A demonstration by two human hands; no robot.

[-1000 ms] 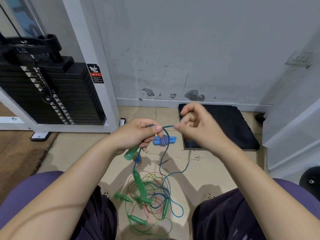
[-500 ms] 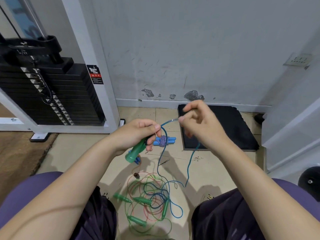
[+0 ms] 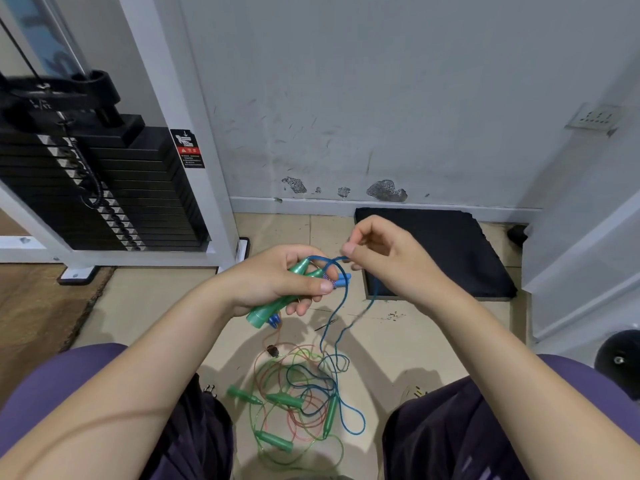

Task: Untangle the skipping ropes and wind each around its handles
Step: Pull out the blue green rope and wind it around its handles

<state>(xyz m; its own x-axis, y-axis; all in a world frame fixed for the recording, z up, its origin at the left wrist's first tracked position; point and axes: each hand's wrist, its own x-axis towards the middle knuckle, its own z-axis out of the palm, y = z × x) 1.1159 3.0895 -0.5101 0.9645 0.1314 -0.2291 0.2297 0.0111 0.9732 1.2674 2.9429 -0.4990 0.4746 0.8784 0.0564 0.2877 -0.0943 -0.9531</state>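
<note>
Two translucent green plastic rope handles [image 3: 277, 296] lie side by side in left hand [image 3: 273, 282], fingers curled round them, thumb across front; butt ends stick out below palm, w/ a blue tip [image 3: 274, 319] showing beneath, origin unclear. Right hand [image 3: 381, 261] pinches thin blue rope cord [image 3: 341, 306] btwn thumb and forefinger, other fingers curled in; exact contact pt hidden by thumb. Cord loops from handle tops to the pinch, then hangs to tiled floor [image 3: 156, 306]. Behind left fingers, a wound blue-handled rope bundle [image 3: 341, 280], mostly hidden. On floor btwn knees: tangled pile of green, red and blue cords [image 3: 301, 393] w/ four loose green handles [image 3: 282, 400]; which cord goes w/ which handle not readable. Black foam mat [image 3: 450, 251] near wall, partly behind right hand. Black weight stack [image 3: 104, 188] far left, cut off by frame edge.
</note>
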